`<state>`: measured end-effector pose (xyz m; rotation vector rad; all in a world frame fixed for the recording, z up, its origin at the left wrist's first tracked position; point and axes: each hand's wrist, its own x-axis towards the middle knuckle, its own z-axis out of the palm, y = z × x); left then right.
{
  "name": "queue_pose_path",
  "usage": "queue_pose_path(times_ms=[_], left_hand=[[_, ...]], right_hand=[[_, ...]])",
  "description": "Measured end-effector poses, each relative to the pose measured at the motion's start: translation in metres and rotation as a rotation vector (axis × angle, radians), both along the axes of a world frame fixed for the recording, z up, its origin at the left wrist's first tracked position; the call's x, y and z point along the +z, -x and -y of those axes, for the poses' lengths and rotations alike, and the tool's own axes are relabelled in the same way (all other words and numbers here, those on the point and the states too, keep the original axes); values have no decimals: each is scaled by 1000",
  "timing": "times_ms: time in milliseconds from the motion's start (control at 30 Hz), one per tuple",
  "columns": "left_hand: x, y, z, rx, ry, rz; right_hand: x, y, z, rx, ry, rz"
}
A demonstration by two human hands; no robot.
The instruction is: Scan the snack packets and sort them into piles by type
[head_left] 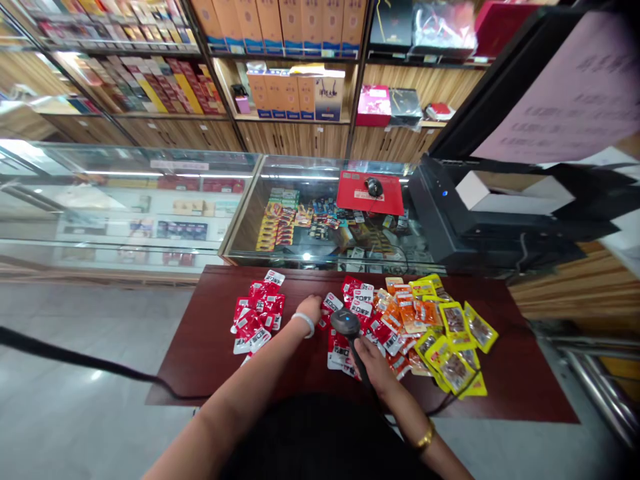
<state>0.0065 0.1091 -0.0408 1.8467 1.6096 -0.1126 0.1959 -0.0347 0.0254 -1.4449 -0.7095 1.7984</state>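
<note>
My right hand grips the handle of a dark barcode scanner, whose head is over the red packets. My left hand, a white bracelet at its wrist, is closed at the edge of a red-and-white snack packet; its fingertips are partly hidden. Under and beside the scanner lies a pile of red packets. Another pile of red packets sits to the left of my left hand. Orange packets and yellow packets overlap on the right.
The packets lie on a dark red-brown table. Behind it stands a glass display counter with a red mat and a computer mouse on top. Black checkout equipment is at right. A dark cable crosses at left.
</note>
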Motion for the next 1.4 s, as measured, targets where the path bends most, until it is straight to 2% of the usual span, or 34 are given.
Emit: queue_pose_path(times_ms=[167, 267, 433, 567, 700, 800, 933, 1067, 1167, 1267, 1400], left_hand=[[1, 46, 5, 311, 44, 91], [9, 67, 12, 416, 6, 121], [25, 92, 23, 483, -48, 132], [31, 122, 30, 568, -52, 106], [31, 168, 30, 662, -55, 11], [27, 200, 25, 678, -24, -71], [21, 221, 23, 679, 39, -129], [27, 216, 26, 734, -73, -190], [37, 194, 27, 705, -254, -212], [42, 149, 27, 532, -337, -107], [33, 70, 40, 187, -194, 101]], right_hand=[[4, 9, -5, 111, -16, 15], [6, 22, -12, 207, -37, 7], [-1, 48, -26, 364, -64, -21], [-11, 69, -41, 471, -151, 29], [-12, 88, -56, 520, -190, 57], [-12, 93, -62, 538, -161, 54], [-13, 91, -62, 508, -129, 57], [-5, 84, -58, 466, -106, 38], [9, 74, -54, 412, -114, 41], [19, 55, -49, 322, -115, 54], [17, 20, -34, 198, -81, 76]])
